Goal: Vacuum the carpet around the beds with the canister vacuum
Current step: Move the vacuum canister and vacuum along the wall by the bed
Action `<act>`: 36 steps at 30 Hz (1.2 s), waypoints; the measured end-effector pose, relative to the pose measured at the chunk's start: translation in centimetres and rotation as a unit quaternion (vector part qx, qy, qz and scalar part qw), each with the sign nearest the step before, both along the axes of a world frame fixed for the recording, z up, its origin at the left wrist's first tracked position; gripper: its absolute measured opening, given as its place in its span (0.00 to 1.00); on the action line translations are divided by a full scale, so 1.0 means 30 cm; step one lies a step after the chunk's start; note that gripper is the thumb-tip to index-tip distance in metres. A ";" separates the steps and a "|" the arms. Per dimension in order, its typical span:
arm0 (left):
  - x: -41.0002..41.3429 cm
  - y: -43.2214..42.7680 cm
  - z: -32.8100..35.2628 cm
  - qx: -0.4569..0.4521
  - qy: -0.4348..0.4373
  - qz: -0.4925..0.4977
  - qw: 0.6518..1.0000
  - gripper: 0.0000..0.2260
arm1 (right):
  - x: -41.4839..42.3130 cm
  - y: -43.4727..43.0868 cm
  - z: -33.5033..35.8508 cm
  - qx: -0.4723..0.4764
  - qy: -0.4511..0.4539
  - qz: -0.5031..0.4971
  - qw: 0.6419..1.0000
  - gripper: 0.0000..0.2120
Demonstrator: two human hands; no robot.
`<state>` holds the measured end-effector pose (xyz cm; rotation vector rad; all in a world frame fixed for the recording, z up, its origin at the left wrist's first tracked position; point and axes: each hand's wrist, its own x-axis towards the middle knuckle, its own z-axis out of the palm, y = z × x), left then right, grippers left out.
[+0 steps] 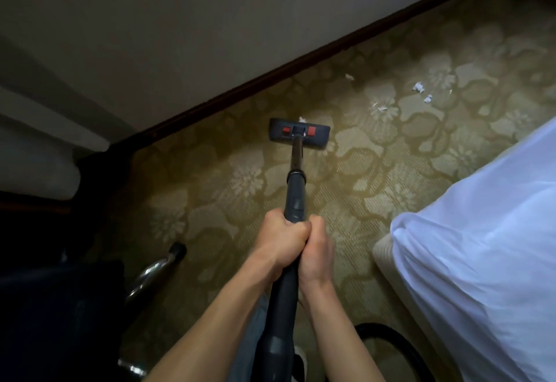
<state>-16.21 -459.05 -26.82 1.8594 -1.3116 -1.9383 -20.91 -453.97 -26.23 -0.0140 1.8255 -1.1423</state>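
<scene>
A dark grey vacuum wand [296, 177] runs from my hands down to a flat floor head [299, 133] with two red pedals, resting on the olive floral carpet [376, 147]. My left hand [281, 238] and my right hand [316, 246] are both wrapped around the wand's upper grip, side by side. A white paper scrap [301, 119] lies at the head's far edge. More white scraps [418, 87] are scattered on the carpet to the right. A bed with a white sheet [481, 246] fills the right side.
A beige wall with a dark baseboard [270, 72] runs diagonally behind the floor head. A chrome chair leg [159, 267] and a dark chair sit at the lower left. The black vacuum hose [391, 339] curves by the bed at the bottom.
</scene>
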 end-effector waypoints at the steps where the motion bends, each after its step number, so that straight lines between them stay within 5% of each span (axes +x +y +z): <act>1: -0.026 -0.045 -0.009 0.003 0.002 -0.007 1.000 0.12 | -0.021 -0.042 -0.013 -0.001 -0.001 -0.007 1.000 0.26; 20: -0.226 -0.428 0.051 0.001 -0.024 -0.105 0.994 0.12 | -0.211 -0.404 0.095 0.059 0.023 -0.085 0.994 0.24; 36: -0.773 -0.765 0.037 -0.027 -0.006 -0.164 0.986 0.07 | -0.726 -0.723 0.069 0.029 0.022 -0.141 0.989 0.22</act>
